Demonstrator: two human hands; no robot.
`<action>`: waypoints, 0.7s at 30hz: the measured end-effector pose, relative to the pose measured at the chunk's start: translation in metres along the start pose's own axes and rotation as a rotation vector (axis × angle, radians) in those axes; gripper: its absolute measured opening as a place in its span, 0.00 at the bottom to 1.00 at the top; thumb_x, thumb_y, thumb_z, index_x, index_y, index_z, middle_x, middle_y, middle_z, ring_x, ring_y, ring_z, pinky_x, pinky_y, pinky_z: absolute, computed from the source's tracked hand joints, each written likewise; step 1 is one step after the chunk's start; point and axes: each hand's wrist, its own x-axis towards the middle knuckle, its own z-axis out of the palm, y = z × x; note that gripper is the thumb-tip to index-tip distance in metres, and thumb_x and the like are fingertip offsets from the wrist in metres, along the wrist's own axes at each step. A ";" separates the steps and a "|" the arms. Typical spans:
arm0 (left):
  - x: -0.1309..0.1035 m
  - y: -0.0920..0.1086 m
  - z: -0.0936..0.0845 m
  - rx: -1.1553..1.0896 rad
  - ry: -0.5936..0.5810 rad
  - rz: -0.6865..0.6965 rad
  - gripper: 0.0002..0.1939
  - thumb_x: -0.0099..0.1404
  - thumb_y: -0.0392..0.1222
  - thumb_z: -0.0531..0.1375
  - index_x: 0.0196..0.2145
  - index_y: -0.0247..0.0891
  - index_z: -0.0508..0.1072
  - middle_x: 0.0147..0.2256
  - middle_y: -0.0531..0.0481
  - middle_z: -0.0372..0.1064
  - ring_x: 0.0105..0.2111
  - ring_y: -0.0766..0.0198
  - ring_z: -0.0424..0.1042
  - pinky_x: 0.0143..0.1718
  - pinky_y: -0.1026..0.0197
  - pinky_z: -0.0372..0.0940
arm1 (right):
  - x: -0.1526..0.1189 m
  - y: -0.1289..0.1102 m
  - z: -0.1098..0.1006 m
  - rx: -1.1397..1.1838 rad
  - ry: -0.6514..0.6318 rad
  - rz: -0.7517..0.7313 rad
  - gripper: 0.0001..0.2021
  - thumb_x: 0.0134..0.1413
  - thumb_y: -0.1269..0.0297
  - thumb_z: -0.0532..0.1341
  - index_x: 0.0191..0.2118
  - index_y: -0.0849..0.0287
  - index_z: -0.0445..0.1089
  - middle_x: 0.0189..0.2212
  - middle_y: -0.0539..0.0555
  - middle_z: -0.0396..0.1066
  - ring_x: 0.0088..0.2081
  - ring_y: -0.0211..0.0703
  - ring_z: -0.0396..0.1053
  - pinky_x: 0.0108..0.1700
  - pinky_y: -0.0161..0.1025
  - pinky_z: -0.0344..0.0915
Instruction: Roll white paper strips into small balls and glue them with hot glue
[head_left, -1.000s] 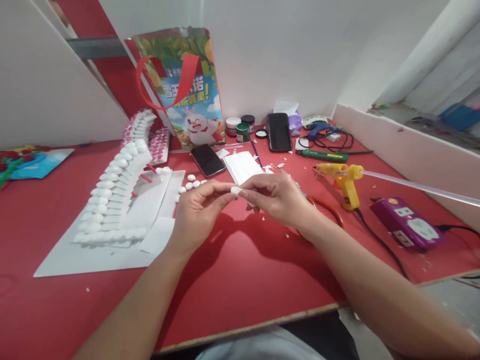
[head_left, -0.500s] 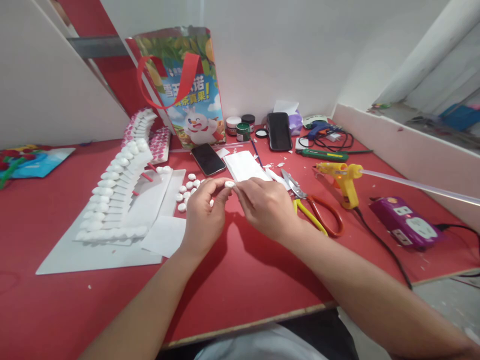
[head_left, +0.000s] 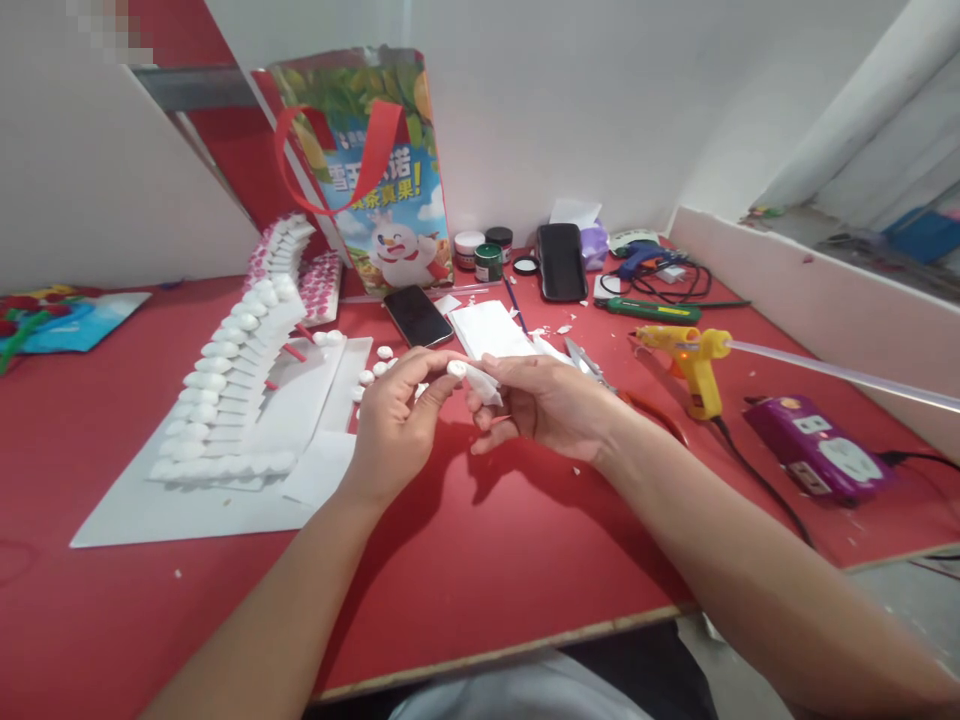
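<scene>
My left hand (head_left: 397,425) pinches a small rolled white piece (head_left: 457,370) between thumb and forefinger. A loose white strip (head_left: 484,384) trails from this roll to my right hand (head_left: 544,405), whose thumb and forefinger close on the strip while its lower fingers are partly spread. Several small white rolls (head_left: 367,377) lie on the red table behind my left hand. Folded white paper (head_left: 491,331) rests just beyond both hands. On the left, a curved white structure (head_left: 244,385) edged with rounded white pieces stands on a white sheet (head_left: 135,510).
Scissors (head_left: 587,362) lie partly hidden behind my right forearm. A yellow glue gun (head_left: 694,365) and purple power strip (head_left: 817,450) sit at the right. Farther back are a phone (head_left: 418,317), a black case (head_left: 561,262), paint jars (head_left: 487,262) and a colourful bag (head_left: 390,200).
My right hand has turned and its lower fingers have opened out, so the white strip now shows. My left hand has shifted slightly left, still pinching the roll.
</scene>
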 end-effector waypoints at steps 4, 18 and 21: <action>-0.001 -0.001 0.000 -0.023 0.016 -0.018 0.09 0.70 0.46 0.62 0.42 0.41 0.80 0.37 0.48 0.75 0.36 0.61 0.73 0.41 0.59 0.69 | -0.002 0.000 0.002 -0.085 0.017 -0.056 0.11 0.60 0.60 0.67 0.35 0.64 0.75 0.28 0.51 0.71 0.27 0.35 0.68 0.34 0.43 0.80; -0.005 0.006 0.008 -0.078 0.080 -0.095 0.10 0.68 0.46 0.64 0.43 0.39 0.81 0.36 0.48 0.78 0.36 0.61 0.76 0.41 0.59 0.71 | -0.002 0.008 0.012 -0.864 0.423 -0.452 0.12 0.60 0.58 0.64 0.29 0.60 0.70 0.22 0.49 0.73 0.22 0.36 0.72 0.27 0.33 0.63; -0.008 0.007 0.013 -0.046 0.125 -0.034 0.09 0.69 0.44 0.63 0.43 0.39 0.81 0.39 0.48 0.79 0.39 0.61 0.77 0.44 0.59 0.71 | -0.002 0.014 0.016 -1.050 0.553 -0.553 0.09 0.60 0.62 0.62 0.29 0.59 0.70 0.22 0.49 0.72 0.22 0.35 0.68 0.28 0.33 0.59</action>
